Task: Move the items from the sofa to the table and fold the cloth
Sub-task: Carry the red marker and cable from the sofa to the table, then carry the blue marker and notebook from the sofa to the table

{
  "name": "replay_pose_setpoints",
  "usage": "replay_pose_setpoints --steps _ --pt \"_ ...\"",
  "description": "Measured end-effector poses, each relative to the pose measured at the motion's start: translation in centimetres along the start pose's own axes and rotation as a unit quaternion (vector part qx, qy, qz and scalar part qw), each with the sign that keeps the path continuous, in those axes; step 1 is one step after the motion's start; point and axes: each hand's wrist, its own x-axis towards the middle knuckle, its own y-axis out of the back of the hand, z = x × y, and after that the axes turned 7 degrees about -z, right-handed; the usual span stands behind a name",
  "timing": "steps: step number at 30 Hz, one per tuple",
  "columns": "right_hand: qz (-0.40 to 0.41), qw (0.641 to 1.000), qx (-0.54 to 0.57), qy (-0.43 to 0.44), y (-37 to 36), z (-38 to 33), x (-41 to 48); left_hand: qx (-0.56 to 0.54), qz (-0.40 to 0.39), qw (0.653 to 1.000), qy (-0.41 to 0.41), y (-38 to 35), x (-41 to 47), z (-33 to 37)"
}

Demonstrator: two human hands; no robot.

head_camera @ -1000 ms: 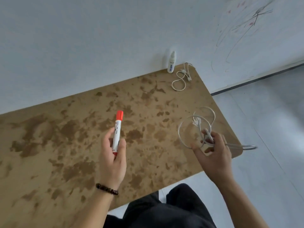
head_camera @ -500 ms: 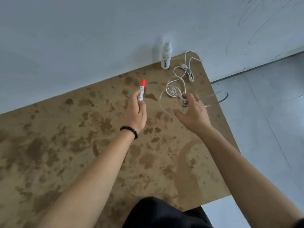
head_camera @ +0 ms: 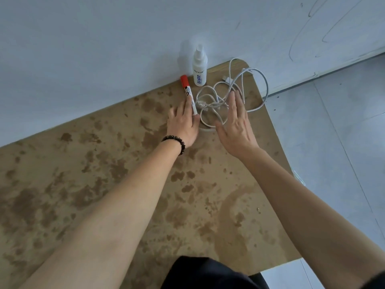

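Brown mottled table (head_camera: 100, 184) pushed against a pale wall (head_camera: 104, 49), grey tile floor (head_camera: 337, 132) on the right. Both my arms reach to the table's far right corner. My right hand (head_camera: 236, 124) is over the tangle of white cables (head_camera: 203, 105) on the table, fingers straight and spread, holding nothing. My left hand (head_camera: 183, 125), fingers straight too, lies alongside the red-capped marker (head_camera: 188, 92), index finger touching the barrel, no curl round it. Marker lies on the table, cap end at the wall, just left of the upright white spray bottle (head_camera: 199, 69). Cables sit just right of the marker, near side of the bottle. Dark bead bracelet (head_camera: 175, 140) on my left wrist.
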Motion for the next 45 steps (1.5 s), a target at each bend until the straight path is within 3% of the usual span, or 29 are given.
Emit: replay_pose_setpoints --steps 4,10,14,22,25,29,34,40,45 --pt "-0.018 0.999 -0.036 -0.016 -1.1 0.5 0.1 0.004 0.022 1.0 -0.017 -0.2 -0.1 0.0" --pt "0.001 0.998 -0.05 -0.028 0.4 -1.2 -1.2 -0.185 -0.005 0.982 0.024 2.2 -3.9 0.3" --pt "0.019 1.0 -0.008 -0.012 2.1 -3.7 -5.3 -0.213 0.074 0.974 0.022 5.2 -11.6 -0.4" --pt "0.052 0.992 0.114 -0.015 2.0 -9.9 -19.7 -0.299 0.161 0.937 0.083 8.5 -33.3 -5.4" --pt "0.083 0.982 0.169 -0.015 1.0 -11.8 -25.9 -0.343 0.22 0.906 0.11 8.3 -40.3 -7.1" --pt "0.109 0.973 0.205 0.005 1.0 -13.4 -32.3 -0.41 0.315 0.84 0.163 8.3 -47.8 -8.9" --pt "0.093 0.967 0.216 0.092 3.4 -15.2 -34.3 -0.426 0.427 0.77 0.208 8.6 -55.1 -9.3" --pt "-0.019 0.951 0.215 0.22 2.8 -17.4 -33.8 -0.359 0.563 0.673 0.318 4.7 -63.2 -5.1" --pt "-0.152 0.923 0.178 0.305 -1.5 -15.9 -36.1 -0.303 0.581 0.623 0.427 -2.7 -69.9 2.2"
